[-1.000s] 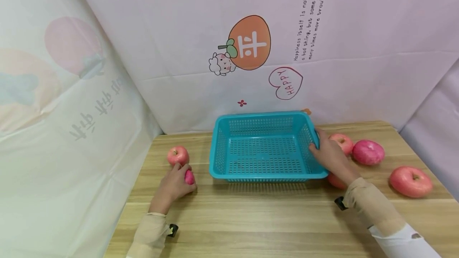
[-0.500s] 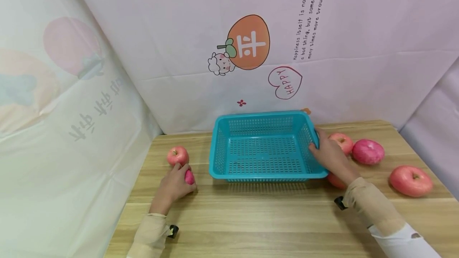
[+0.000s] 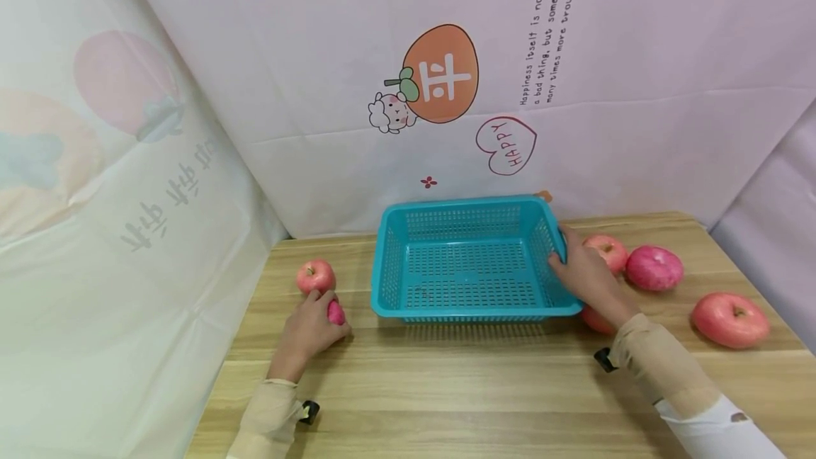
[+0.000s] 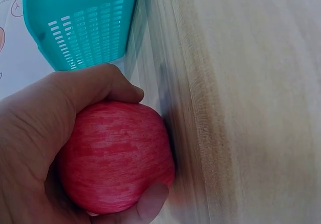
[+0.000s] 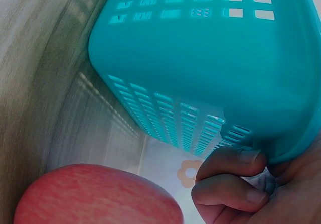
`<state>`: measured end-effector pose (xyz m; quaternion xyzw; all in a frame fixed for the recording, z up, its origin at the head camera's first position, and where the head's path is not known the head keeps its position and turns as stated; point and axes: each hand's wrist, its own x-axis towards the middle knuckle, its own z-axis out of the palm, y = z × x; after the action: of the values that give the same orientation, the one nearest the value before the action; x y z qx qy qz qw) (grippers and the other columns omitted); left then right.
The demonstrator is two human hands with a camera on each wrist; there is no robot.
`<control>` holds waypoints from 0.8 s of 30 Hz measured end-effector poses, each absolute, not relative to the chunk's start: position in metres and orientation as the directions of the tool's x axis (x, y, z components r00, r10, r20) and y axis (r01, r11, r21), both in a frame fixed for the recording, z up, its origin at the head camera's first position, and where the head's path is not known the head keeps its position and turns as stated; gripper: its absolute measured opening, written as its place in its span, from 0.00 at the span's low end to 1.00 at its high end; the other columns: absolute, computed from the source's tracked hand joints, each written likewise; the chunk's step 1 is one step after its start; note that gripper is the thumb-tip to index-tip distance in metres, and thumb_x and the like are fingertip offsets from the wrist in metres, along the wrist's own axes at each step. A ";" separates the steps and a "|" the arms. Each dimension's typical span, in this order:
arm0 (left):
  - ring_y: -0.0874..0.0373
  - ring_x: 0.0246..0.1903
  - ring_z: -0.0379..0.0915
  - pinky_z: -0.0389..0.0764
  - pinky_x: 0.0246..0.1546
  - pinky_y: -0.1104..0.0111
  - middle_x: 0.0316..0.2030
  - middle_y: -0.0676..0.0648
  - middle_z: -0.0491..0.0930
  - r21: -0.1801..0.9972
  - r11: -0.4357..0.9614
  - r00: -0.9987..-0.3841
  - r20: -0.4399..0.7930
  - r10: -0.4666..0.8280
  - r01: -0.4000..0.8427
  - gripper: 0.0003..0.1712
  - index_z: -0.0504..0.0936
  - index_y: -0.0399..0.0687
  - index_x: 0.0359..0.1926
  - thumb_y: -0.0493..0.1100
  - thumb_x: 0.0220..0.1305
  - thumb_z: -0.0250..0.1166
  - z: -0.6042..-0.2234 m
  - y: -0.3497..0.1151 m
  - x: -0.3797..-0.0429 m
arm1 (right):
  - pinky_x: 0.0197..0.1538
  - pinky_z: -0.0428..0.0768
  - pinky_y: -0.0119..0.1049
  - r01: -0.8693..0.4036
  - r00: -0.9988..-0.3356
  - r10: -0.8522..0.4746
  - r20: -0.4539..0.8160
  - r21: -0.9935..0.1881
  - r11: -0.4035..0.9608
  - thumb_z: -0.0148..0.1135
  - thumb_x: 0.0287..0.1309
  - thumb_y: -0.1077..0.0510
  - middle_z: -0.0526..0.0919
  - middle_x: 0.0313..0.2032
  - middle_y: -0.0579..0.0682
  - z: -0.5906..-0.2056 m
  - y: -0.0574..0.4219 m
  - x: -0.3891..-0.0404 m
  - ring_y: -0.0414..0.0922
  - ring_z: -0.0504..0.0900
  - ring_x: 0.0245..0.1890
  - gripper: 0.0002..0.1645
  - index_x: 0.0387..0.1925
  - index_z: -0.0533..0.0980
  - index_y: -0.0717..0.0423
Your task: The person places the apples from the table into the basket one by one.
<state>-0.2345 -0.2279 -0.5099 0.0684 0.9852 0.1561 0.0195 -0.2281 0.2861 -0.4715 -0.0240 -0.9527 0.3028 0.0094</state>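
Observation:
My left hand (image 3: 311, 328) grips a deep pink apple (image 4: 118, 156) on the table's left side, thumb on one side and fingers curled round the other. Just behind that hand sits a lighter red apple (image 3: 316, 276) with its stem up. A turquoise plastic basket (image 3: 468, 312) with slotted walls stands at the back of the table, nothing inside it. On its right rim, my right hand (image 3: 586, 271) holds on, thumb inside and fingers curled outside beneath the edge. Close below that hand, an apple (image 5: 98, 199) shows large in the right wrist view.
Right of the basket lie a red apple (image 3: 607, 252), a deep pink apple (image 3: 654, 268) and a larger red apple (image 3: 730, 320). Another apple (image 3: 597, 320) is partly hidden under the right forearm. A printed cloth (image 3: 331, 183) hangs behind the wooden table (image 3: 459, 395).

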 end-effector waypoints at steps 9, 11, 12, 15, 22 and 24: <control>0.47 0.41 0.79 0.83 0.38 0.54 0.53 0.41 0.79 0.322 0.939 -0.991 -0.011 0.135 0.125 0.38 0.82 0.47 0.57 0.56 0.44 0.76 -0.503 -0.227 -0.237 | 0.24 0.80 0.41 0.049 -0.999 0.052 -0.012 -0.583 0.811 0.52 0.78 0.55 0.84 0.34 0.70 -0.470 0.287 -0.227 0.50 0.83 0.22 0.47 0.81 0.42 0.73; 0.47 0.42 0.79 0.84 0.39 0.53 0.54 0.40 0.79 0.321 0.939 -0.991 -0.006 0.136 0.127 0.38 0.82 0.47 0.58 0.55 0.45 0.75 -0.501 -0.227 -0.237 | 0.24 0.80 0.41 0.052 -0.998 0.053 -0.015 -0.585 0.810 0.52 0.78 0.55 0.84 0.34 0.70 -0.469 0.287 -0.227 0.50 0.83 0.22 0.47 0.81 0.42 0.73; 0.47 0.42 0.79 0.84 0.40 0.53 0.54 0.40 0.79 0.321 0.939 -0.991 -0.006 0.136 0.127 0.37 0.82 0.46 0.58 0.55 0.45 0.75 -0.500 -0.226 -0.237 | 0.24 0.81 0.41 0.053 -0.998 0.054 -0.015 -0.584 0.810 0.53 0.78 0.55 0.84 0.34 0.70 -0.469 0.287 -0.227 0.50 0.84 0.23 0.47 0.81 0.42 0.73; 0.46 0.43 0.79 0.84 0.41 0.52 0.55 0.39 0.79 0.313 0.941 -0.990 -0.003 0.138 0.130 0.36 0.82 0.45 0.59 0.54 0.47 0.74 -0.496 -0.226 -0.237 | 0.25 0.81 0.40 0.053 -0.998 0.055 -0.015 -0.584 0.810 0.53 0.78 0.55 0.84 0.34 0.69 -0.470 0.286 -0.227 0.50 0.84 0.23 0.46 0.82 0.43 0.73; 0.45 0.41 0.79 0.83 0.38 0.53 0.56 0.38 0.80 0.302 0.943 -0.990 0.005 0.144 0.138 0.37 0.82 0.45 0.61 0.55 0.49 0.74 -0.489 -0.224 -0.236 | 0.25 0.79 0.40 0.055 -0.998 0.058 -0.013 -0.588 0.807 0.51 0.78 0.55 0.83 0.29 0.64 -0.472 0.286 -0.228 0.49 0.83 0.23 0.46 0.82 0.43 0.73; 0.46 0.40 0.80 0.83 0.36 0.54 0.56 0.38 0.80 0.306 0.941 -0.989 0.010 0.146 0.142 0.36 0.82 0.46 0.60 0.55 0.50 0.75 -0.486 -0.223 -0.235 | 0.26 0.79 0.40 0.055 -0.998 0.059 -0.013 -0.590 0.806 0.50 0.78 0.54 0.83 0.28 0.63 -0.473 0.286 -0.229 0.49 0.83 0.23 0.46 0.82 0.43 0.72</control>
<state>-0.2348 -0.2232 -0.4863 0.0731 0.9852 0.1549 0.0064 -0.2287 0.2864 -0.4731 -0.0302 -0.9502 0.3101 0.0032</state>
